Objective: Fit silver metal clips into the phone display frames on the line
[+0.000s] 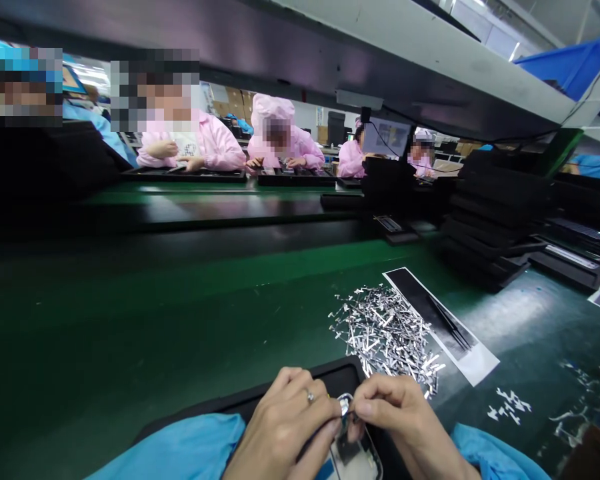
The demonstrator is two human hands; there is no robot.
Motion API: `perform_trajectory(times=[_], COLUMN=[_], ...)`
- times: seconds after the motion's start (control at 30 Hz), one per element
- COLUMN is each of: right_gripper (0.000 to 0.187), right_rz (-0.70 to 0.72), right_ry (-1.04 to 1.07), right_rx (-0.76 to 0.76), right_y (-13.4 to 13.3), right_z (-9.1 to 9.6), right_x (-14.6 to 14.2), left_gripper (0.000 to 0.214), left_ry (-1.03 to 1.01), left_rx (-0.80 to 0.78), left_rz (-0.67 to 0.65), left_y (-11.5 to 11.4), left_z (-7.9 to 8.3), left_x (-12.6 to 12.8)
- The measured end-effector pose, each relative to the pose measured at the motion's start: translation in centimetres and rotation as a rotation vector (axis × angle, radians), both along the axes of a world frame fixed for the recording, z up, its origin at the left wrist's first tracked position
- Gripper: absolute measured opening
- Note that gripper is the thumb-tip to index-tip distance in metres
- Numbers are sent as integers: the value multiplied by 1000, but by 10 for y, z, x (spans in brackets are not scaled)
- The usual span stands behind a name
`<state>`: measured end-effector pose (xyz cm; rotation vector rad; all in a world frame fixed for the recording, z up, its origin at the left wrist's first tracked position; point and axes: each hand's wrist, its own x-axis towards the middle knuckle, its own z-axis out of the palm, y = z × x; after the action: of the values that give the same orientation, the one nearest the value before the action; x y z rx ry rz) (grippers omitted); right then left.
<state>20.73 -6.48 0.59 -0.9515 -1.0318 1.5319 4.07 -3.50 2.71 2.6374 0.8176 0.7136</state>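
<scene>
At the bottom centre, my left hand [285,423] and my right hand [397,410] meet in a pinch over a small oval device housing [355,457] with a silvery rim. Both hands have their fingers closed on its upper end, where a small shiny metal part [345,403] sits between the fingertips. My left hand wears a ring. The housing lies over a black tray [260,400] at the table's near edge. Blue sleeves cover both wrists. Just beyond my right hand lies a heap of small silver metal parts [385,330].
Black tweezers [447,323] rest on a black-and-white card [440,323] right of the heap. A few loose white bits [510,405] lie further right. Stacked black trays [495,220] stand at the right. Across the green belt [130,313], several people in pink work at trays.
</scene>
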Motion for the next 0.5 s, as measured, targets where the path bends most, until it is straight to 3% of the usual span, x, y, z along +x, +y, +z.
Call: perform_trajectory(times=[0.3,0.5], right_gripper=[18,15], right_rz=[-78,-21], right_ry=[-11,73], right_rx=[-33,-103], right_y=[-6,-8], right_z=[9,15], right_x=[0,1], left_gripper=[18,19], left_ry=[-84,-152], left_rx=[27,-44], left_rz=[29,-14], left_y=[-4,-3], left_z=[4,5], left_x=[5,2])
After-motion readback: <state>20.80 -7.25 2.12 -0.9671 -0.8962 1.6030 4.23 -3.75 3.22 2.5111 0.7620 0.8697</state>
